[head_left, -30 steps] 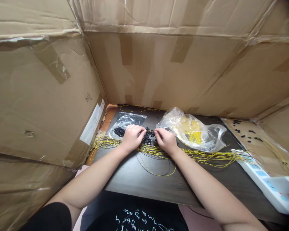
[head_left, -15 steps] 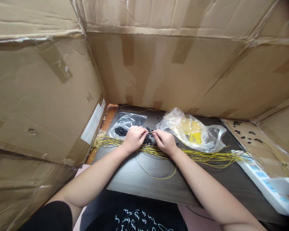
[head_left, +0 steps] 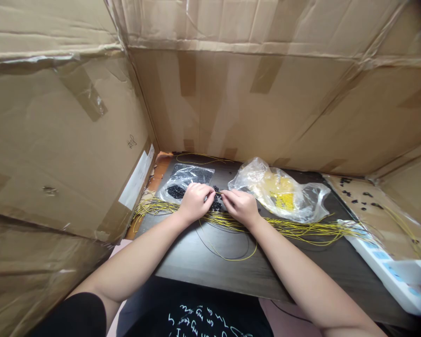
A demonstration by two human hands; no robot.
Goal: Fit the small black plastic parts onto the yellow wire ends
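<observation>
My left hand [head_left: 196, 201] is closed in a pinch, its fingertips hiding whatever small thing they hold. Facing it, my right hand [head_left: 242, 207] pinches a thin yellow wire [head_left: 219, 192] whose short end spans the small space between the fingertips. Beneath both hands lies a pile of small black pieces [head_left: 216, 204]. A long bundle of yellow and black wires [head_left: 287, 227] runs across the table under my wrists. One loose wire loop [head_left: 231, 260] curves toward me from the bundle.
A clear bag of black pieces [head_left: 177, 191] lies at the left, and a bag of yellow pieces [head_left: 284, 200] at the right. Farther right are a white power strip [head_left: 382, 257] and scattered black bits on cardboard [head_left: 366, 194]. Tall cardboard walls [head_left: 231, 107] enclose the dark table [head_left: 182, 252].
The fingertips of my two hands have moved very slightly apart. Otherwise the hands, wires and bags stay in place.
</observation>
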